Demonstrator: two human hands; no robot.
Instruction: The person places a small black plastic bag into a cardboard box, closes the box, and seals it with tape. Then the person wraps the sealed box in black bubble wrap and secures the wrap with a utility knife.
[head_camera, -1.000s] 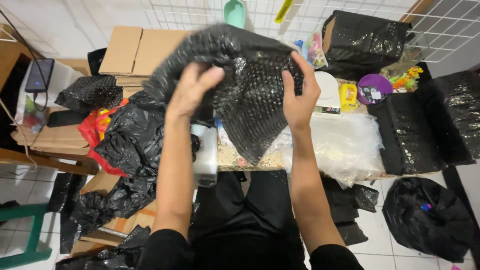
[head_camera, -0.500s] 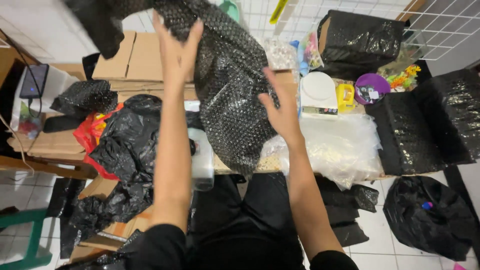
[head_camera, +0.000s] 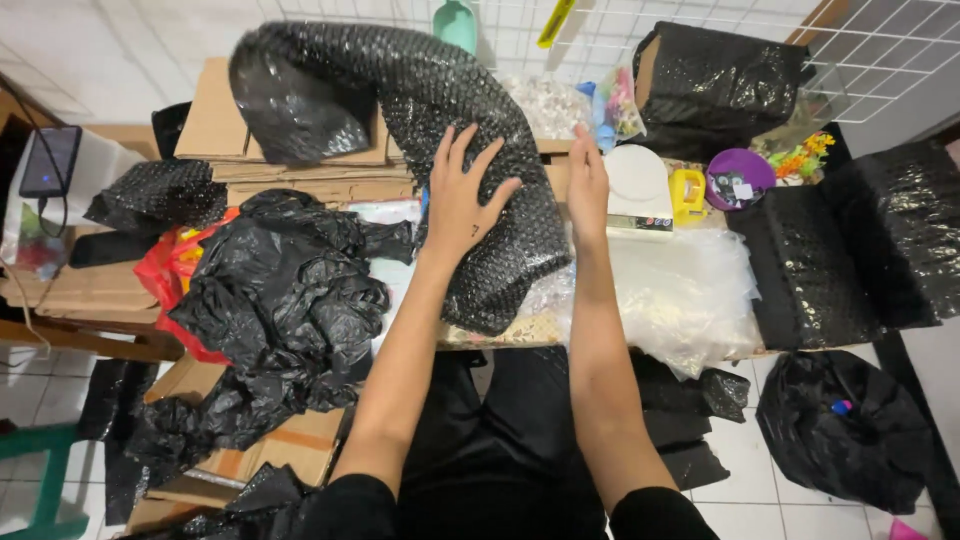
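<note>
A large sheet of black bubble wrap (head_camera: 420, 90) lies draped over the table in front of me, its far end flopped back over the cardboard. My left hand (head_camera: 460, 195) rests palm-down on the sheet with fingers spread, gripping nothing. My right hand (head_camera: 588, 190) stands edge-on with straight fingers against the sheet's right side, next to a white kitchen scale (head_camera: 635, 185). Whether the right hand's fingers touch the wrap is hard to tell.
Crumpled black plastic bags (head_camera: 290, 290) pile up at the left beside flat cardboard boxes (head_camera: 215, 120). Clear plastic film (head_camera: 690, 290), a yellow tape dispenser (head_camera: 688, 190) and a purple bowl (head_camera: 740, 178) lie at the right. More black bubble wrap (head_camera: 860, 250) covers the right side. A black bag (head_camera: 840, 430) sits on the floor.
The bubble wrap was held up in both hands. It has come down onto the table, and both hands have lowered and let go, the left one now flat on it.
</note>
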